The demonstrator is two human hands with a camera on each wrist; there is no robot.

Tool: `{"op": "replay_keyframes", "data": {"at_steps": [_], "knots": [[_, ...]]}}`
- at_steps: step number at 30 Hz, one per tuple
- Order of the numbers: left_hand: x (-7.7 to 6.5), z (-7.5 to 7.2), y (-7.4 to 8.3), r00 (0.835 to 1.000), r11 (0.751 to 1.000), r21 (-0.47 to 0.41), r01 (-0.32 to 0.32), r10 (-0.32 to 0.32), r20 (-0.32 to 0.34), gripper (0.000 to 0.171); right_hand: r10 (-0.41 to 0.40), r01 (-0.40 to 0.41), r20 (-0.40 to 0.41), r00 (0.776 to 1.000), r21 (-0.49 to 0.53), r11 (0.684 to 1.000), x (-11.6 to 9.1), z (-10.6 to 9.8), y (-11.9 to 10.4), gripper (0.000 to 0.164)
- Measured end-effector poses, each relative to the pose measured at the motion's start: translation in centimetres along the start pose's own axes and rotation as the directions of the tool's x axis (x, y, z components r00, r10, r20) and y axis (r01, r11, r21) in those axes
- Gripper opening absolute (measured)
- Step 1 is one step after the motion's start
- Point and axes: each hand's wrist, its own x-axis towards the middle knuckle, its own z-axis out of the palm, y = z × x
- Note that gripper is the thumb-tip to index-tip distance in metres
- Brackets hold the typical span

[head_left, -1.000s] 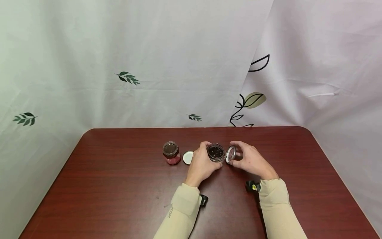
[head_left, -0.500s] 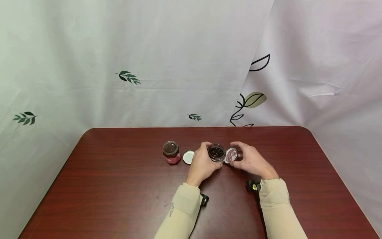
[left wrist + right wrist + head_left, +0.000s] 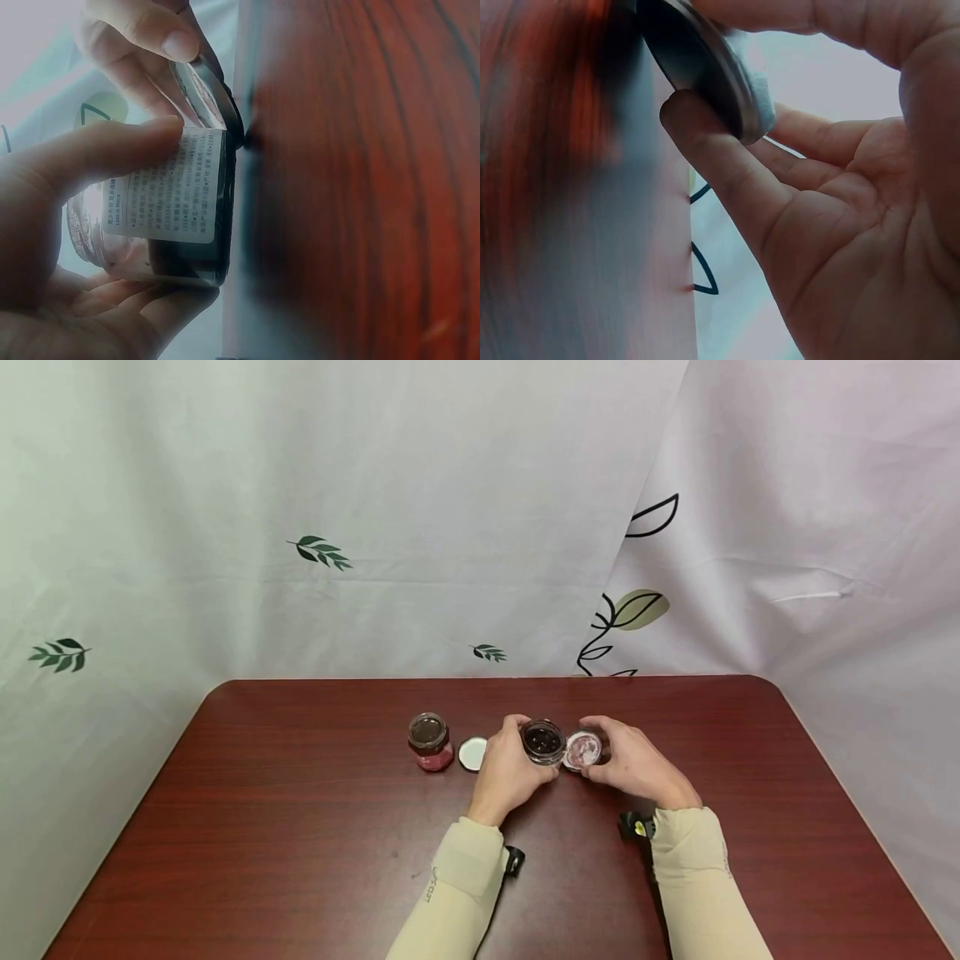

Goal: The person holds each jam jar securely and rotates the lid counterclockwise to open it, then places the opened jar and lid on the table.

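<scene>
My left hand (image 3: 504, 781) grips an uncapped glass jar (image 3: 543, 741) with dark contents, fingers and thumb on opposite sides. The left wrist view shows a printed white label (image 3: 169, 195) on the jar's side, with my thumb over its edge. Close against the jar's right side is a round metal lid (image 3: 582, 750), its smeared, whitish-pink inside facing up. My right hand (image 3: 637, 764) pinches that lid by its rim. From the right wrist, the lid's dark outer face (image 3: 686, 52) appears tilted, low over the table. The lid's far edge is cut off there.
A second jar (image 3: 431, 745), with dark and reddish parts, stands to the left on the brown table (image 3: 300, 827). Between the two jars lies another lid (image 3: 472, 755), white inside up, partly behind my left hand. A white patterned curtain (image 3: 420, 527) hangs behind the table.
My right hand has tipped the lid from nearly upright to flatter, so its inside now faces up. The left hand and the jar have stayed in place.
</scene>
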Motion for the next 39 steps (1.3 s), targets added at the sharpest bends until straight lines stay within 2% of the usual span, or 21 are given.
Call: {"op": "replay_keyframes", "data": {"at_steps": [11,23,39], "knots": [[0.05,0.1,0.03,1.0,1.0,0.002,0.016,-0.016,-0.003,0.074,-0.031,0.027,-0.034,0.999,-0.104,0.994,-0.21,0.04,0.15,0.067],[-0.05,0.06,0.0,1.0,1.0,0.012,0.022,-0.022,-0.01,0.073,-0.04,0.038,-0.016,0.999,-0.108,0.993,-0.18,0.37,0.41,0.066],[0.0,0.06,-0.06,0.999,0.999,0.011,0.045,-0.045,0.004,0.075,-0.063,0.058,-0.037,0.997,-0.14,0.988,-0.2,0.56,0.64,0.063]]}}
